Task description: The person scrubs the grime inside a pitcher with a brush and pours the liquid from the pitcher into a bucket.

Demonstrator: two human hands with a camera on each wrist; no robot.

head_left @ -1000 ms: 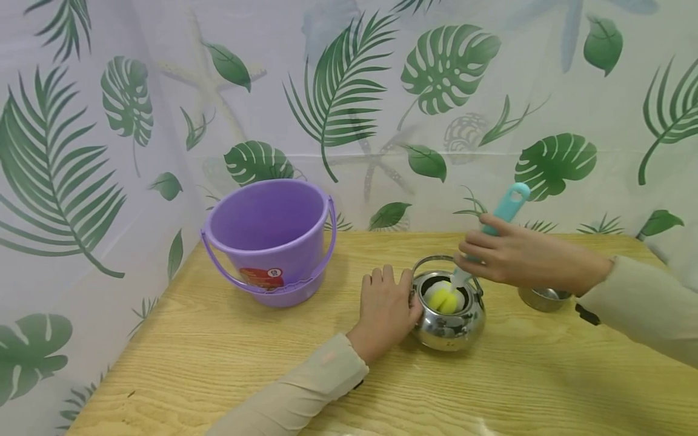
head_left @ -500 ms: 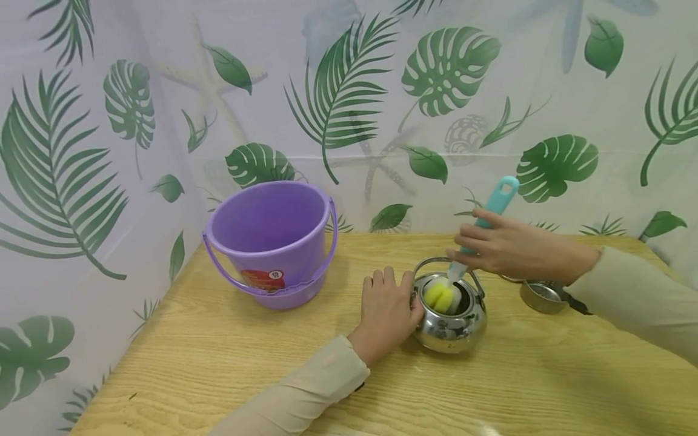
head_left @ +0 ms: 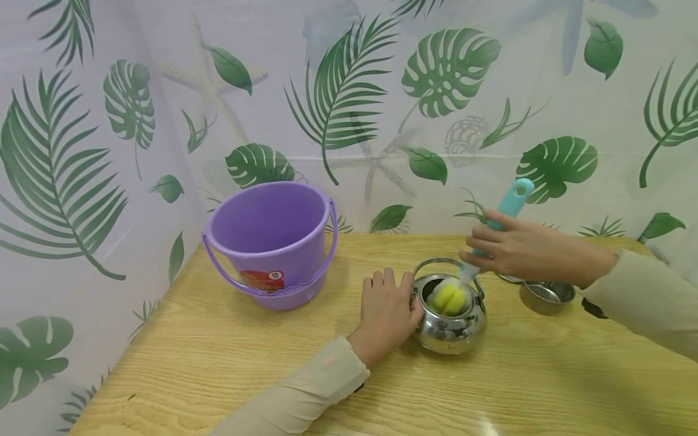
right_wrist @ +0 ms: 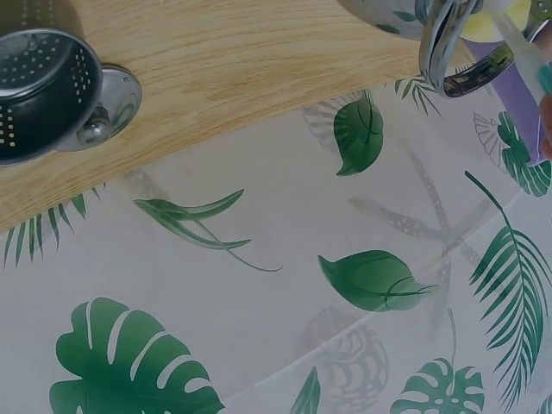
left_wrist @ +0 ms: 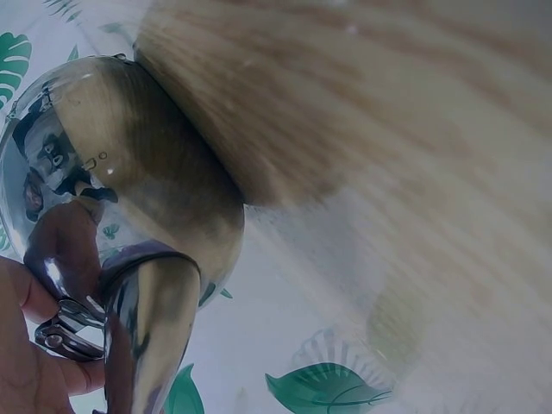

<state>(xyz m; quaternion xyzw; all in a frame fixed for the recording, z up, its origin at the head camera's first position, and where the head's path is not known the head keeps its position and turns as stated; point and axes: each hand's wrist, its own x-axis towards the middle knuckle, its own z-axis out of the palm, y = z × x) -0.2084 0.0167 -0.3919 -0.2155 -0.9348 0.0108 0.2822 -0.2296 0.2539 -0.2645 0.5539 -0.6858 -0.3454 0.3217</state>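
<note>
A shiny steel teapot [head_left: 449, 339] stands uncovered on the wooden table, its hoop handle [head_left: 438, 261] raised. My left hand [head_left: 387, 309] grips the pot's left side; in the left wrist view its fingers [left_wrist: 30, 297] lie around the handle hinge, beside the spout [left_wrist: 151, 328]. With my right hand [head_left: 523, 248] I hold a bottle brush by its turquoise handle [head_left: 511, 204], tilted to the right. The brush's yellow and white sponge head [head_left: 449, 298] sits in the pot's mouth, and the pot's inside is mostly hidden beneath it.
A purple bucket [head_left: 294, 266] with its handle lowered stands at the back left. Right of the pot, partly under my right forearm, are a perforated steel strainer [right_wrist: 43, 103] and a small knobbed lid [right_wrist: 121, 99]. Leaf-patterned sheeting [head_left: 349, 72] rises behind the table.
The brush head moves about in the pot's mouth, first to the left and then back to the right, with my right hand shifting along. My left hand and the teapot stay in place.
</note>
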